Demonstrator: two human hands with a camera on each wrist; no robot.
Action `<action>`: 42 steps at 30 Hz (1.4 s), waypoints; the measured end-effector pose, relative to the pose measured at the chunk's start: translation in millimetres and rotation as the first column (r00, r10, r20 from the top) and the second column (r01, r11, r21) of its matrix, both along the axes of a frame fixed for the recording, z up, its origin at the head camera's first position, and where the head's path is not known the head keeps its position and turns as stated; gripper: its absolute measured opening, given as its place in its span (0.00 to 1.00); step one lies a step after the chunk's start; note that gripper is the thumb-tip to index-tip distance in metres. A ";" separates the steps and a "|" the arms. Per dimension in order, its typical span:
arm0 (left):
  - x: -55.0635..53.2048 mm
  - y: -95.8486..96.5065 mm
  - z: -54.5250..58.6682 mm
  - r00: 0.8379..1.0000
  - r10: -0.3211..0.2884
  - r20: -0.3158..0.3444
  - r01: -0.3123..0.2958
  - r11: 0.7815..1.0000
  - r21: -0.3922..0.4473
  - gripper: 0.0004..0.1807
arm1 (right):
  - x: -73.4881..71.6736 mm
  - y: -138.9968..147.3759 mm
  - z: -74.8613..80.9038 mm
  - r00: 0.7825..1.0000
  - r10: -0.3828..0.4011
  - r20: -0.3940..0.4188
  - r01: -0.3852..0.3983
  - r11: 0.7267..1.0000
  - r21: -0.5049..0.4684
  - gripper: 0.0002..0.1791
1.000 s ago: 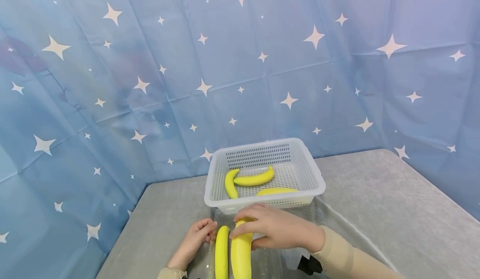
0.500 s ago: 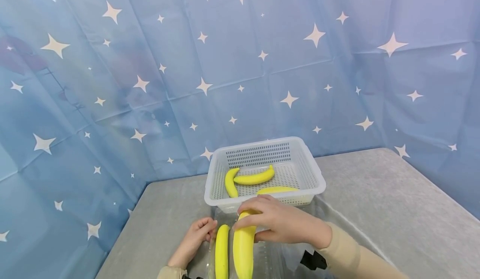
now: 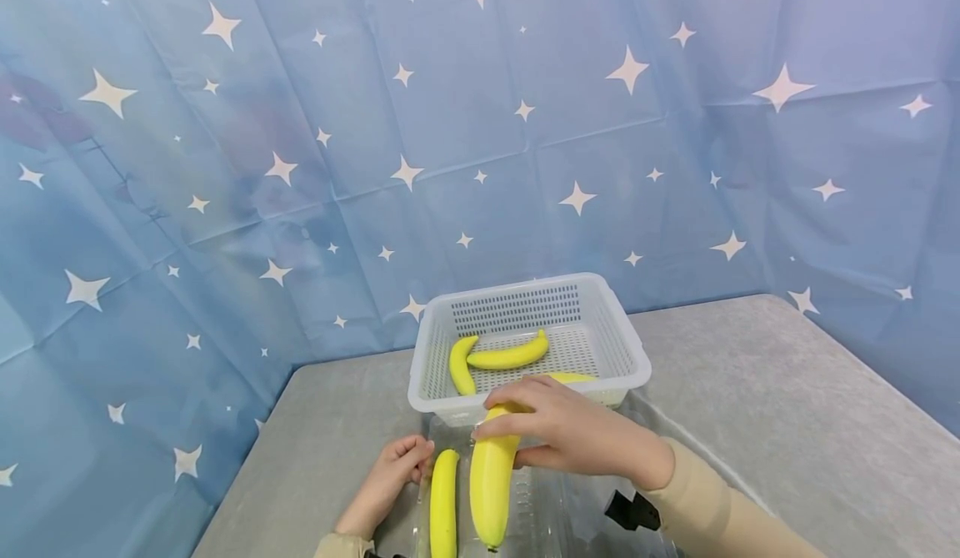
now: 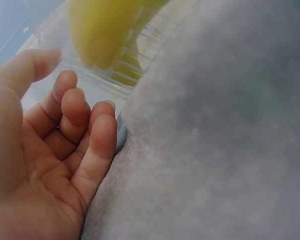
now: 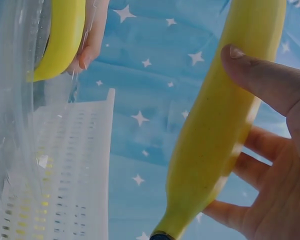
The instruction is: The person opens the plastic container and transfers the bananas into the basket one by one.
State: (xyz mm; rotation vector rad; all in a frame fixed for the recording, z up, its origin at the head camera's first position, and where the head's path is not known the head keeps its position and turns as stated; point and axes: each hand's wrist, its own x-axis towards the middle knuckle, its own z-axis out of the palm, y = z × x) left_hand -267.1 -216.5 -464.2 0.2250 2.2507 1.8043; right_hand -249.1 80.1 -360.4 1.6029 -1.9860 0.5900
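Note:
My right hand (image 3: 573, 426) grips a yellow banana (image 3: 491, 483) by its upper part, thumb on one side and fingers on the other. In the right wrist view the banana (image 5: 215, 120) slants past the palm, its dark tip pointing down. Below it, a clear plastic container (image 3: 553, 525) holds another banana (image 3: 443, 508) lying lengthwise at the left. My left hand (image 3: 393, 476) rests beside the container's left wall. The left wrist view shows that hand (image 4: 55, 165) with loosely curled fingers and nothing in them.
Just behind the clear container stands a white perforated basket (image 3: 633, 368). Inside it lie a curved banana (image 3: 462, 366), a second banana (image 3: 510, 357) and a third banana (image 3: 573, 378), partly hidden by the front rim. Grey cloth (image 3: 720, 358) covers the table; a blue star-patterned curtain (image 3: 480, 124) hangs behind.
My right hand has raised the banana and carried it slightly right, toward the basket; its lower tip now shows. The left hand has stayed in place.

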 end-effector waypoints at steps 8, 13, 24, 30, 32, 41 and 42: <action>0.8 0.9 0.8 1.000 0.010 -0.007 -0.010 1.000 -0.014 0.22 | -2.9 5.5 3.8 0.999 -0.046 -0.003 0.046 0.998 -0.037 0.26; 1.1 0.5 0.2 1.000 0.001 -0.019 -0.001 1.000 -0.009 0.21 | -5.3 10.6 7.8 0.998 -0.066 -0.007 0.066 0.997 -0.039 0.27; 1.6 0.4 0.5 1.000 -0.008 -0.018 0.008 1.000 0.005 0.22 | -12.7 17.5 9.8 0.995 -0.101 -0.014 0.101 0.994 -0.043 0.28; -2.9 -1.5 -5.4 0.999 -0.023 -0.024 0.024 0.999 0.025 0.23 | -17.5 21.6 8.9 0.990 -0.139 -0.010 0.139 0.990 -0.036 0.27; -6.4 -3.0 -10.2 0.999 -0.024 -0.024 0.025 0.999 0.029 0.23 | -18.7 22.8 8.9 0.989 -0.145 -0.018 0.144 0.989 -0.041 0.27; -12.2 -7.9 -24.7 0.999 0.015 -0.034 -0.015 1.000 -0.004 0.18 | -26.2 25.4 7.2 0.986 -0.166 0.000 0.166 0.986 -0.029 0.30; -12.1 -8.4 -25.9 0.999 0.011 -0.034 -0.011 1.000 -0.005 0.18 | -27.3 25.3 6.0 0.985 -0.170 0.003 0.170 0.985 -0.030 0.31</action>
